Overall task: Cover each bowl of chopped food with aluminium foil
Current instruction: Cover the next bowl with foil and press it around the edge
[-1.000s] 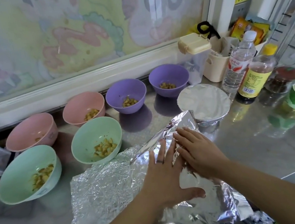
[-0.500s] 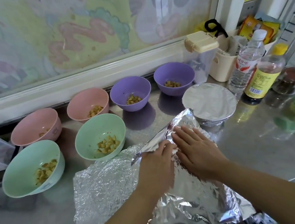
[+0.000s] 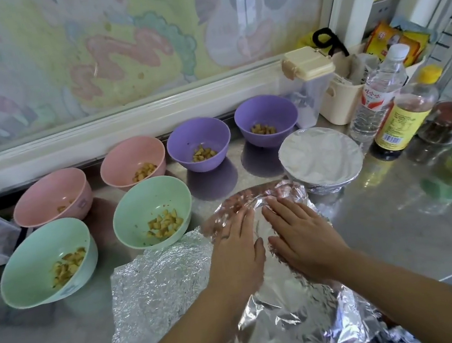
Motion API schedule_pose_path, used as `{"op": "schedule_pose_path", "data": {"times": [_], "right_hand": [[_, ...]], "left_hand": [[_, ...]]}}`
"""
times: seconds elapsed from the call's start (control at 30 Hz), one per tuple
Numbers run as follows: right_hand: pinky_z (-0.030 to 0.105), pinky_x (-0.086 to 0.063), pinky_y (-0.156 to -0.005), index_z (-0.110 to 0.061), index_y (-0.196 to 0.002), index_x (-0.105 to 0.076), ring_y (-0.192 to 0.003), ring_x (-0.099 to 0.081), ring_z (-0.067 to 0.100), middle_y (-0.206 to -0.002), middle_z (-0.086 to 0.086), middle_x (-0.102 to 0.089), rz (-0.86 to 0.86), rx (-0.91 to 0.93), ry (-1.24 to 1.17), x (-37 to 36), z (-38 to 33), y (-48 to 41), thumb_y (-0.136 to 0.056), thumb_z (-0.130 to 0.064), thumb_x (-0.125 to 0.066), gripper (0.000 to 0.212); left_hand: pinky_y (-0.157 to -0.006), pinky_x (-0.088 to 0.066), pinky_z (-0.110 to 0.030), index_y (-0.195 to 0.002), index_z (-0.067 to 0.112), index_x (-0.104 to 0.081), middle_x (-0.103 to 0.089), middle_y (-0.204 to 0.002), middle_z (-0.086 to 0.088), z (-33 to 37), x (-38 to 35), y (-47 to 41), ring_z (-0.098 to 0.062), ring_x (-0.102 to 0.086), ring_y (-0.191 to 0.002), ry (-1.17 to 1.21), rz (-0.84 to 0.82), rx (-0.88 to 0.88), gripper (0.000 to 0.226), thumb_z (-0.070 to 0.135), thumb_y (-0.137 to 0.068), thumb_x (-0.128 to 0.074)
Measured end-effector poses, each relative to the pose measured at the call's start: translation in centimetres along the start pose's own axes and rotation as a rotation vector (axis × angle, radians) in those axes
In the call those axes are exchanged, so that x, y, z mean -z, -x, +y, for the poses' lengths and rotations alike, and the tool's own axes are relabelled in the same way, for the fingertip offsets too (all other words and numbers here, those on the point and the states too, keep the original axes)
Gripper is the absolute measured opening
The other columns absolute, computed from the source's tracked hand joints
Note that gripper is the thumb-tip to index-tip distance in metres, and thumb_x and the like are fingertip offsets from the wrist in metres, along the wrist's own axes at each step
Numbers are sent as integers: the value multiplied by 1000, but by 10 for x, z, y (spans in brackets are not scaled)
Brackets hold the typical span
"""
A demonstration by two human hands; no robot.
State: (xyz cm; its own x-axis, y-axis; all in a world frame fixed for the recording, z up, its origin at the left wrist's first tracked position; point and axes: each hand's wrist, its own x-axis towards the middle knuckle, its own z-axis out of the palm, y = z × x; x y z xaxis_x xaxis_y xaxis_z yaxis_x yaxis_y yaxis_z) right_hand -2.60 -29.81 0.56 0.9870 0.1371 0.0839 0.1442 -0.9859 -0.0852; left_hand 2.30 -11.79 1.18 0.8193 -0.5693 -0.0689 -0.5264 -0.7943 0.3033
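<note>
Foil sheet (image 3: 160, 291) lies crumpled on the steel counter (image 3: 400, 219), held down by both hands.
The left hand (image 3: 236, 254) and right hand (image 3: 304, 239) rest side by side on its shinier, folded right part, palms down and fingers straight, gripping nothing. The duller part spreads out to the left. Just past the fingertips sits a foil-covered bowl (image 3: 320, 158). Six open bowls of chopped food stand left of it: green bowls (image 3: 24, 275) (image 3: 137, 210) nearest, then pink bowls (image 3: 48, 193) (image 3: 129, 155) and purple bowls (image 3: 199, 137) (image 3: 266, 113) along the sill. A water bottle (image 3: 377, 97) and a yellow-capped bottle (image 3: 403, 120) stand to the right.
</note>
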Motion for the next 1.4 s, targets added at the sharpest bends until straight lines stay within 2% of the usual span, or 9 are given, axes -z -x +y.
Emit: {"op": "schedule_pose_path", "data": {"times": [0.17, 0.33, 0.43, 0.57, 0.73, 0.87, 1.07, 1.2, 1.4], "right_hand": [[40, -31, -114, -12, -147, -52, -140, -47, 27, -154, 8, -48, 43, -2, -17, 0, 0, -2, -101, -48, -35, 61], [42, -43, -106, -11, -138, -59, -126, -55, 27, -139, 5, -59, 120, 2, -44, 2, -2, -13, -98, -42, -40, 54], [40, -46, -101, -15, -130, -64, -118, -58, 26, -132, 1, -63, 172, -4, -73, 1, 1, -21, -97, -34, -40, 46], [37, -33, -108, -14, -134, -63, -122, -57, 25, -136, 2, -63, 178, 16, -73, -5, 6, -24, -96, -31, -41, 47], [41, -45, -109, -16, -140, -59, -126, -56, 21, -139, -2, -62, 104, -25, -145, -4, 4, -23, -98, -33, -36, 51], [42, -48, -106, -14, -144, -55, -127, -58, 22, -141, 0, -61, 73, -47, -150, -1, 2, -23, -98, -37, -34, 55], [44, -46, -110, -14, -140, -57, -131, -55, 25, -139, 2, -61, 65, -82, -133, -3, 2, -24, -99, -39, -37, 53], [41, -52, -100, -18, -137, -59, -123, -60, 23, -134, -2, -64, 54, -118, -143, 1, 0, -24, -98, -42, -39, 50], [39, -55, -86, -20, -138, -56, -112, -65, 22, -130, -3, -66, 0, -163, -118, 4, -5, -23, -99, -47, -38, 51]], "left_hand": [[-117, -27, -39, -157, 25, -24, -28, -160, 7, 3, 12, -3, -16, -30, -145, 16, 78, 31, 57, 36, -102, -31], [-98, -48, -35, -138, 21, -56, -56, -134, 6, 4, 9, -17, -17, -57, -121, -146, 239, -129, 62, 25, -77, -71], [-102, -48, -37, -142, 15, -52, -53, -140, 2, 6, 4, -24, -18, -54, -126, -144, 233, -152, 65, 26, -79, -63], [-109, -43, -41, -152, 10, -38, -45, -153, -2, 4, -6, -27, -19, -45, -139, -156, 146, -140, 69, 26, -86, -47], [-113, -41, -39, -151, 7, -37, -47, -152, -3, -1, -9, -31, -17, -46, -139, -127, 134, -149, 69, 27, -86, -29], [-122, -22, -37, -158, 19, -24, -28, -162, 6, -4, -8, -29, -14, -24, -150, -21, 118, -75, 72, 39, -90, -10], [-114, -30, -36, -136, 30, -48, -56, -135, 11, -2, 3, -39, -11, -44, -133, 137, 108, 21, 43, 36, -97, -31], [-113, -32, -38, -129, 30, -56, -63, -127, 12, -4, 4, -40, -10, -49, -126, 203, 113, 62, 47, 42, -94, -28], [-103, -43, -41, -126, 39, -61, -64, -124, 20, -11, 2, -35, -7, -55, -116, 408, 148, 159, 39, 46, -93, -41]]}}
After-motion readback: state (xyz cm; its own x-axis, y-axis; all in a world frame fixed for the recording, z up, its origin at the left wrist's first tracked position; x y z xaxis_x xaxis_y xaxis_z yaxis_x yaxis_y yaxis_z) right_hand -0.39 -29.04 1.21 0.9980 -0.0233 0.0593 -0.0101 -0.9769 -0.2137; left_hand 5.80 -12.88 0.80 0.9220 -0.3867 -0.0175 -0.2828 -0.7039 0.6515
